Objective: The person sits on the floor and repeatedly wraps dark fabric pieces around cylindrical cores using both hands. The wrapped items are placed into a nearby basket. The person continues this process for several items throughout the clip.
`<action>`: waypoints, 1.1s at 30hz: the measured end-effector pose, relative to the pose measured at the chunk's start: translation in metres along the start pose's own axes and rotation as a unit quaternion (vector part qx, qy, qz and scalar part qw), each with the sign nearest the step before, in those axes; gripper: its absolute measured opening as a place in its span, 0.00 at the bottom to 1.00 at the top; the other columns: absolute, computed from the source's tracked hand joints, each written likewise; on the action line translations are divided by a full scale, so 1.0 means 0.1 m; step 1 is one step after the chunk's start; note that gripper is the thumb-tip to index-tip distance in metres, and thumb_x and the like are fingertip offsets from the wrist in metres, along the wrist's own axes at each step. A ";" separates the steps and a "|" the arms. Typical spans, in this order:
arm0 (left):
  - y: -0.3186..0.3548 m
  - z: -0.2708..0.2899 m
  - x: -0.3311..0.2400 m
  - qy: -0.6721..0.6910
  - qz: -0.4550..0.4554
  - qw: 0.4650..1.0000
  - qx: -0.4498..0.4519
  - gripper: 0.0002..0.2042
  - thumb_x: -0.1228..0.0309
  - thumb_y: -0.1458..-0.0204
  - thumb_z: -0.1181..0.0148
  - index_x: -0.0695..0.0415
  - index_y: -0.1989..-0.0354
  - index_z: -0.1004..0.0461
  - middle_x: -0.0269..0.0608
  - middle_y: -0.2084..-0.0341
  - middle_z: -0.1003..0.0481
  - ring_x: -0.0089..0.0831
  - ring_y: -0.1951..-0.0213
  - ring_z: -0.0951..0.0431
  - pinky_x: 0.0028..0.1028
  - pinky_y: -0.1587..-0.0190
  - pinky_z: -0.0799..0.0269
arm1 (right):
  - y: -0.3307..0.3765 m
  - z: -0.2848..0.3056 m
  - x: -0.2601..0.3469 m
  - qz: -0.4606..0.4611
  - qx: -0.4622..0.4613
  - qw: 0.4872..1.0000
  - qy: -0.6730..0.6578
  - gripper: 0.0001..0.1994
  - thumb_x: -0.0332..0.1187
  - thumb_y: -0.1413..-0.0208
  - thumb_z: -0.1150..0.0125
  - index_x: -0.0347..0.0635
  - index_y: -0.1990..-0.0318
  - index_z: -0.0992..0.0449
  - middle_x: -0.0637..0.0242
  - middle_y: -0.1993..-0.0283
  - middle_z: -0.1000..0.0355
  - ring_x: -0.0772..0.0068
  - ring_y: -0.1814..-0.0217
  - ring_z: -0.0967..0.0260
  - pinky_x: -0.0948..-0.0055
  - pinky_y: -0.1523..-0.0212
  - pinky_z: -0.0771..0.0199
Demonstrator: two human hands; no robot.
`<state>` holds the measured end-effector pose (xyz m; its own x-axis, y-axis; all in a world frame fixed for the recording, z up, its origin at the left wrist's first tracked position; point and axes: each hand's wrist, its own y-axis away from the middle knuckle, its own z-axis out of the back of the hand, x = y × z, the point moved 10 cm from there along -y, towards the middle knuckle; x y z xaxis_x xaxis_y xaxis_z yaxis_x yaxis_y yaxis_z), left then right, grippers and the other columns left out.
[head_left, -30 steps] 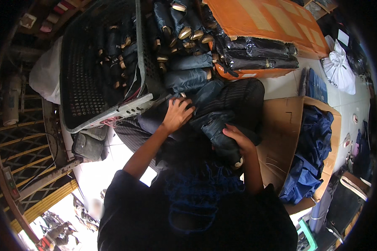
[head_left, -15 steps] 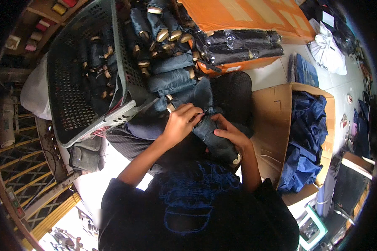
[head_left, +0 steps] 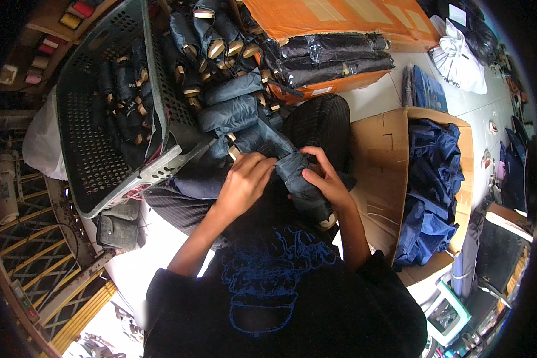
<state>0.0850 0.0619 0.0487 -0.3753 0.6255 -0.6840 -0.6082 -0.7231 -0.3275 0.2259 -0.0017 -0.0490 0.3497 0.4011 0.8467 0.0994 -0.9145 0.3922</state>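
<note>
1. Both hands grip one folded dark-blue umbrella (head_left: pixel 301 182) over the lap.
2. The left hand (head_left: pixel 244 182) wraps its upper end, fingers curled over the fabric.
3. The right hand (head_left: pixel 325 182) clasps its middle, thumb pressed on the cloth.
4. More folded umbrellas (head_left: pixel 230 110) lie just beyond, beside a grey basket (head_left: pixel 92 161).
5. A cardboard box (head_left: pixel 382 173) of blue fabric (head_left: pixel 432 191) sits to the right.

Dim, sharp centre, fisheye-warped dark rim
</note>
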 end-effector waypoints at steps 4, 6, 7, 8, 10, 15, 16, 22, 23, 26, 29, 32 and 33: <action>0.07 0.04 0.08 0.049 0.045 0.997 -0.042 0.09 0.81 0.55 0.37 0.62 0.64 0.24 0.43 0.72 0.27 0.40 0.67 0.25 0.34 0.62 0.30 | 0.03 -0.19 0.07 -0.039 0.020 0.992 -0.122 0.22 0.33 0.42 0.42 0.47 0.42 0.41 0.58 0.57 0.31 0.68 0.63 0.27 0.70 0.66 0.23; 0.09 0.08 0.08 0.056 0.046 0.996 -0.061 0.08 0.82 0.56 0.37 0.62 0.66 0.24 0.43 0.73 0.26 0.39 0.68 0.25 0.33 0.63 0.30 | 0.01 -0.21 0.02 -0.034 0.007 0.989 -0.147 0.22 0.32 0.41 0.45 0.46 0.41 0.44 0.55 0.57 0.30 0.63 0.67 0.25 0.64 0.68 0.20; 0.10 0.10 0.03 0.041 0.034 0.996 -0.068 0.07 0.82 0.57 0.36 0.61 0.68 0.24 0.43 0.73 0.26 0.39 0.68 0.25 0.32 0.64 0.29 | 0.00 -0.21 -0.01 -0.031 0.000 0.987 -0.160 0.22 0.32 0.40 0.46 0.46 0.41 0.45 0.54 0.58 0.29 0.60 0.69 0.24 0.61 0.70 0.18; 0.11 0.12 -0.03 0.027 0.021 0.997 -0.076 0.07 0.83 0.58 0.35 0.61 0.70 0.24 0.43 0.73 0.25 0.39 0.68 0.25 0.31 0.65 0.29 | -0.01 -0.20 -0.05 -0.026 -0.010 0.989 -0.143 0.22 0.32 0.41 0.44 0.47 0.41 0.44 0.54 0.58 0.29 0.62 0.67 0.25 0.64 0.69 0.20; 0.13 0.08 -0.22 0.010 -0.004 0.997 -0.077 0.06 0.83 0.57 0.37 0.62 0.71 0.25 0.41 0.75 0.27 0.38 0.70 0.26 0.32 0.65 0.31 | -0.04 -0.17 -0.09 -0.015 -0.026 0.994 -0.107 0.23 0.32 0.43 0.41 0.47 0.42 0.42 0.55 0.59 0.29 0.66 0.64 0.25 0.69 0.66 0.23; 0.11 0.09 -0.14 0.091 0.011 0.991 -0.096 0.08 0.82 0.60 0.36 0.60 0.73 0.28 0.40 0.77 0.28 0.36 0.72 0.27 0.32 0.63 0.35 | 0.02 -0.12 0.25 0.117 -0.084 0.980 0.140 0.23 0.32 0.47 0.36 0.44 0.45 0.38 0.57 0.56 0.29 0.62 0.52 0.28 0.68 0.52 0.30; 0.12 0.08 -0.05 0.098 0.053 0.990 -0.086 0.08 0.80 0.59 0.35 0.59 0.72 0.28 0.39 0.77 0.27 0.34 0.73 0.27 0.31 0.61 0.36 | 0.03 -0.14 0.31 0.135 -0.086 0.972 0.175 0.23 0.33 0.48 0.35 0.43 0.45 0.37 0.57 0.55 0.29 0.61 0.50 0.29 0.68 0.50 0.31; 0.18 0.17 0.07 0.103 0.136 0.980 -0.104 0.07 0.81 0.56 0.37 0.61 0.70 0.28 0.43 0.74 0.25 0.37 0.71 0.26 0.31 0.61 0.32 | 0.10 -0.43 0.62 0.170 -0.075 0.940 0.286 0.24 0.35 0.51 0.33 0.40 0.47 0.35 0.52 0.52 0.29 0.55 0.49 0.29 0.65 0.49 0.31; 0.18 0.18 0.07 0.103 0.132 0.981 -0.100 0.07 0.82 0.56 0.37 0.61 0.70 0.27 0.43 0.74 0.25 0.37 0.71 0.26 0.31 0.61 0.32 | 0.09 -0.44 0.62 0.166 -0.074 0.941 0.287 0.24 0.35 0.51 0.33 0.40 0.48 0.35 0.52 0.53 0.29 0.55 0.49 0.29 0.65 0.49 0.31; 0.18 0.21 -0.26 0.017 -0.040 0.993 -0.110 0.08 0.84 0.58 0.37 0.61 0.70 0.27 0.42 0.74 0.26 0.39 0.70 0.27 0.31 0.62 0.34 | 0.07 -0.45 0.58 0.160 -0.076 0.941 0.286 0.24 0.27 0.51 0.33 0.38 0.47 0.37 0.60 0.57 0.28 0.73 0.54 0.31 0.73 0.52 0.32; 0.25 0.23 -0.11 0.130 0.017 0.982 -0.136 0.07 0.83 0.57 0.38 0.60 0.71 0.28 0.40 0.73 0.27 0.35 0.69 0.28 0.30 0.61 0.34 | 0.10 -0.50 0.62 0.177 -0.067 0.938 0.289 0.27 0.27 0.53 0.31 0.37 0.47 0.38 0.58 0.57 0.28 0.71 0.53 0.30 0.73 0.50 0.32; 0.52 0.11 0.37 0.386 0.193 0.871 -0.233 0.13 0.80 0.50 0.39 0.58 0.58 0.34 0.40 0.61 0.31 0.27 0.57 0.31 0.27 0.54 0.36 | 0.19 -0.67 0.84 0.268 -0.062 0.887 0.371 0.30 0.29 0.55 0.28 0.36 0.46 0.38 0.54 0.56 0.28 0.63 0.51 0.28 0.70 0.49 0.31; 0.59 0.05 0.46 0.470 0.245 0.795 -0.295 0.17 0.78 0.48 0.39 0.58 0.53 0.38 0.41 0.57 0.34 0.26 0.53 0.33 0.27 0.52 0.37 | 0.19 -0.71 0.84 0.262 -0.071 0.883 0.383 0.30 0.30 0.56 0.28 0.36 0.46 0.38 0.53 0.55 0.28 0.61 0.50 0.28 0.68 0.49 0.31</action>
<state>0.0284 0.0494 0.0006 0.3915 -0.0685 -0.9176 -0.0124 -0.9975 0.0692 0.1916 0.0184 0.0554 -0.4245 -0.1067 0.8991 -0.0262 -0.9912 -0.1301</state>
